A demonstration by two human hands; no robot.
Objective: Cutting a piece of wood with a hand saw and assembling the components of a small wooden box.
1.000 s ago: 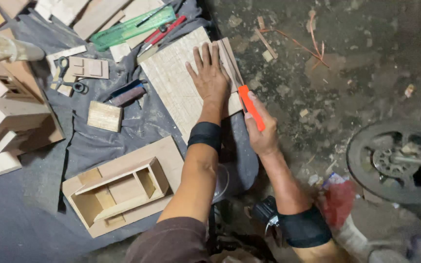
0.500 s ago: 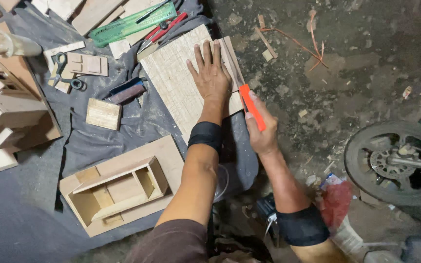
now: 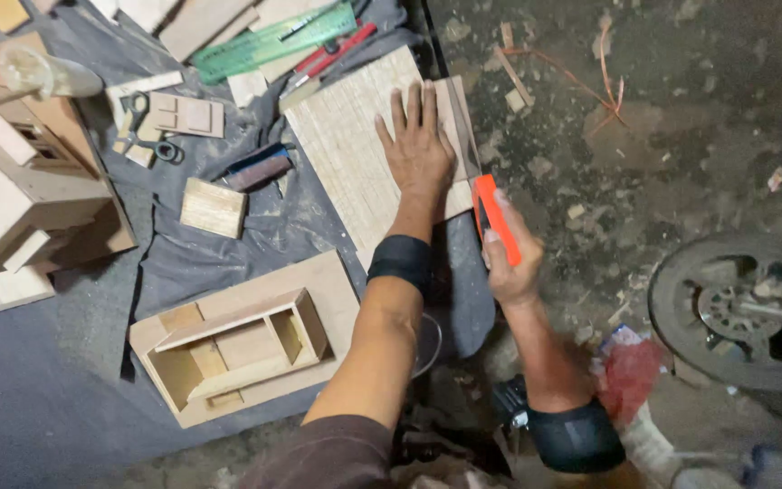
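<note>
Board: a pale wooden board (image 3: 355, 154) lies flat on the dark cloth (image 3: 228, 244), its right edge near the cloth's border with the dirt floor (image 3: 681, 136).
Saw: a small handsaw with an orange handle (image 3: 497, 217) has its blade (image 3: 465, 136) running along the board's right side, next to a narrow strip of the wood.
Right hand: the right hand (image 3: 510, 267) is wrapped around the orange handle, forefinger laid along its top.
Left hand: the left hand (image 3: 418, 145) lies palm-down, fingers spread, flat on the board just beside the blade.
Doing it well: I judge the cut goes best with firm downward weight from the flat palm, fingertips kept off the blade line, and long, light strokes held straight.
Risk: the fingers sit close to the blade; a jump of the saw could reach them.
Around: a green ruler (image 3: 269, 41), scissors (image 3: 151, 136), a small wood block (image 3: 213, 207), an open wooden box frame (image 3: 242, 340), and a wheel (image 3: 739, 312) at the right.
</note>
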